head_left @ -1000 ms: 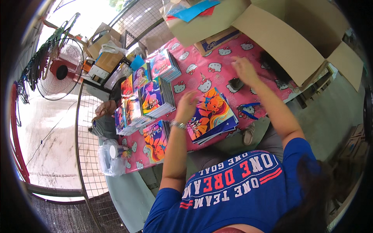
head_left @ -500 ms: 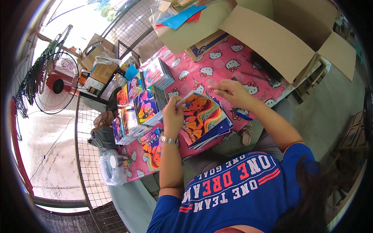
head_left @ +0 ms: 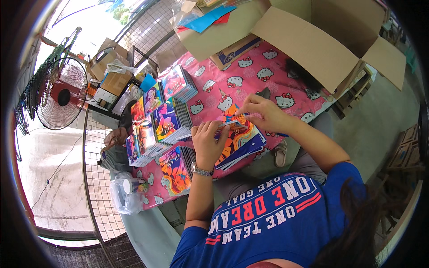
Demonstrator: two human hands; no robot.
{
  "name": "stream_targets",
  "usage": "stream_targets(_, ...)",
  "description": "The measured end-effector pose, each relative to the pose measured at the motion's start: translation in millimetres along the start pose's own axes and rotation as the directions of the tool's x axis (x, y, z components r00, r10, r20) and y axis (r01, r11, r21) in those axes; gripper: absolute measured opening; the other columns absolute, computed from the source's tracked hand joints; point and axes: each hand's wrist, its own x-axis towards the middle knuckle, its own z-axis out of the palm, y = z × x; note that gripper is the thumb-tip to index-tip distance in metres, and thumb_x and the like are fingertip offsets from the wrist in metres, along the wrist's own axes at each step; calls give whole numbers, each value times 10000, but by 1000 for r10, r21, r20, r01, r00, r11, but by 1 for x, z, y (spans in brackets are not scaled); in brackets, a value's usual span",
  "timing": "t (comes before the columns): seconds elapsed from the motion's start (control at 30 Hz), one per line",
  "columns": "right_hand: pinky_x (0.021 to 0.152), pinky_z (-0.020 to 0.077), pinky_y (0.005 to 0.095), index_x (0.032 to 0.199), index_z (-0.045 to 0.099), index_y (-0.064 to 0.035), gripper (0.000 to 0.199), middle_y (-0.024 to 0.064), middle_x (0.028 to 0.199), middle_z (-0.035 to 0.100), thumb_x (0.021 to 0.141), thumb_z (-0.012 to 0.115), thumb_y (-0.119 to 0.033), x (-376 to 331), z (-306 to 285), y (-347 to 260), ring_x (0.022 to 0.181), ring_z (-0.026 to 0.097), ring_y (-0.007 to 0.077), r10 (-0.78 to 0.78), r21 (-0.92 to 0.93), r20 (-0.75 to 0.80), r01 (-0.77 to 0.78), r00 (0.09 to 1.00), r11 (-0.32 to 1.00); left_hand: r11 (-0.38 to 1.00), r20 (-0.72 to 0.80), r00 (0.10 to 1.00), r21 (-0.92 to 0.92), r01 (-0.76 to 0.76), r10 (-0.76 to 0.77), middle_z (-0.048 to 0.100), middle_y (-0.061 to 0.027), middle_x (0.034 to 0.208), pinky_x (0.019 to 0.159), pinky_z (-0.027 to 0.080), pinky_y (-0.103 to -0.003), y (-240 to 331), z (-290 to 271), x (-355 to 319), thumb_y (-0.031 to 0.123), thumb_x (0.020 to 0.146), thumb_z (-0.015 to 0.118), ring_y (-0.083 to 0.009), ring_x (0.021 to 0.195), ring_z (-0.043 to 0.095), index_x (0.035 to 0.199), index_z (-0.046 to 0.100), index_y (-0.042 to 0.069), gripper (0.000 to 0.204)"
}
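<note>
My left hand [head_left: 209,142], with a metal watch at the wrist, is closed on a thin notebook [head_left: 233,125] that is tipped up, so its edge faces me. Beside it my right hand [head_left: 264,114] has its fingers curled and pressed together near the notebook's far edge; whatever is between them is too small to make out. Under both hands lies a loose pile of colourful printed covers [head_left: 252,145] with dark blue borders. To the left, a stack of similar notebooks [head_left: 176,169] lies close to my left forearm.
Several more notebook stacks [head_left: 166,119] stand at the left on the pink patterned tablecloth [head_left: 243,82]. A large open cardboard box [head_left: 308,49] is at the far right. A plastic bag with a cup [head_left: 127,192] hangs by the left edge; a fan [head_left: 64,96] stands beyond.
The notebook in my left hand has been tipped up from the pile, and the hand has turned over its edge. My right hand has moved slightly left and nearer, towards it.
</note>
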Motion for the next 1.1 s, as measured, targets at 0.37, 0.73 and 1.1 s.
stream_targets(0.37,828,500,404,1159,632,-41,281,131,987,604,882,644,-87,-7,5,-10,961,626,334,148,-37,19,-147,989,988,995,-16,995,-13,-97,97,663,-67,902,833,401,-388,11,9,12,182,860,680,-260,870,609,1024,619,71,207)
stream_targets(0.73,743,550,364,1317,489,-63,364,170,927,687,982,530,-197,27,-4,6,867,695,268,393,256,389,-508,833,823,985,86,988,-121,-121,132,656,-70,925,864,396,-393,6,1,7,125,842,674,-263,879,614,1072,594,68,249)
stream_targets(1.1,1048,398,522,1274,578,-29,592,202,1403,486,796,691,-358,19,33,153,1288,439,418,704,-643,-28,-552,710,531,924,-134,951,231,305,-280,579,-40,1320,1041,-32,-754,4,16,-27,388,853,716,-343,1435,300,1014,654,145,298)
